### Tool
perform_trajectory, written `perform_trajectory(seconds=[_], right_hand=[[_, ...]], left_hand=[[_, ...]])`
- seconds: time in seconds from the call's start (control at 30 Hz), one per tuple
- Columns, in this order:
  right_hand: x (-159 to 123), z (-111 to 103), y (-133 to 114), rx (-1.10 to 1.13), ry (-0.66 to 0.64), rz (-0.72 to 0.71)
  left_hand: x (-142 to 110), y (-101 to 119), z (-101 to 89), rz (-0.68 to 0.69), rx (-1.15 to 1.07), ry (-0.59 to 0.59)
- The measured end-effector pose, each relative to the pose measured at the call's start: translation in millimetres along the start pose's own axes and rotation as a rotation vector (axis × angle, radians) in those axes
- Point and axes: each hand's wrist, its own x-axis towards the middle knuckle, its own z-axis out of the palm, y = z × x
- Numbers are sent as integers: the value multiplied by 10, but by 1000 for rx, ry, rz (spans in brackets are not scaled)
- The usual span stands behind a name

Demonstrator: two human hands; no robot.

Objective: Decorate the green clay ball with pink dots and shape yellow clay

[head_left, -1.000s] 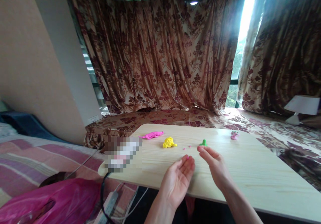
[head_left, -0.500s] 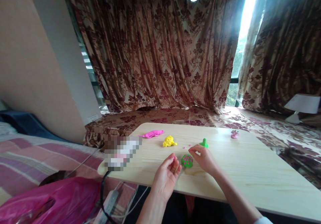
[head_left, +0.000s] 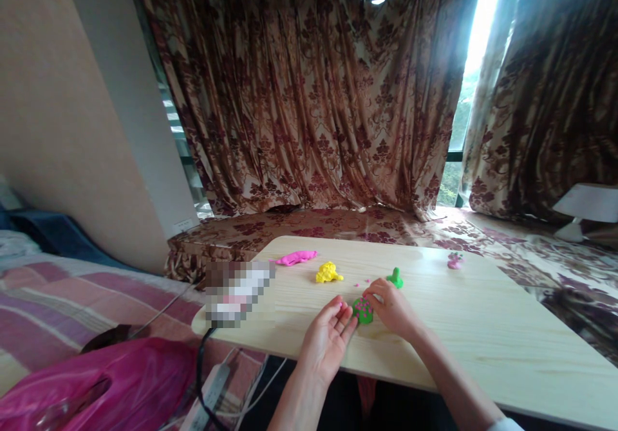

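A green clay dome (head_left: pixel 363 311) dotted with pink bits rests on the table between my hands. My left hand (head_left: pixel 331 331) is palm up at its left side, thumb and forefinger closed on a small pink clay bit (head_left: pixel 340 305); the other fingers curl loosely near the dome. From the right, my right hand (head_left: pixel 392 305) pinches its fingertips at the dome's upper right edge. Whatever those fingertips hold is too small to make out. Just behind my right hand stands a green clay piece with a knob (head_left: pixel 396 278). Tiny pink clay crumbs (head_left: pixel 357 285) lie behind the dome.
On the wooden table (head_left: pixel 463 328), a yellow clay lump (head_left: pixel 329 273) and a long pink clay piece (head_left: pixel 297 258) lie farther back. A small pink figure (head_left: pixel 454 260) stands at the far right. A blurred-out object (head_left: pixel 241 293) with a black cable is at the left edge.
My right hand has come down and in to touch the dome's edge. My left hand has moved closer to the dome's left side. The view has shifted slightly.
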Motion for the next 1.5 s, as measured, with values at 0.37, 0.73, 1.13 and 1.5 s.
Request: perform_trajectory(seconds=[0.37, 0.73, 1.13, 1.5], right_hand=[[-106, -44, -68, -100, -57, -14], [-161, -101, -260, -224, -68, -50], [-148, -261, -309, -76, 77, -48], [-226, -285, -784, 290, 140, -2]], left_hand=[[35, -11, -15, -1, 8, -6], [65, -16, -6, 10, 16, -3], [-22, -18, 25, 39, 40, 24], [-146, -171, 121, 71, 229, -131]])
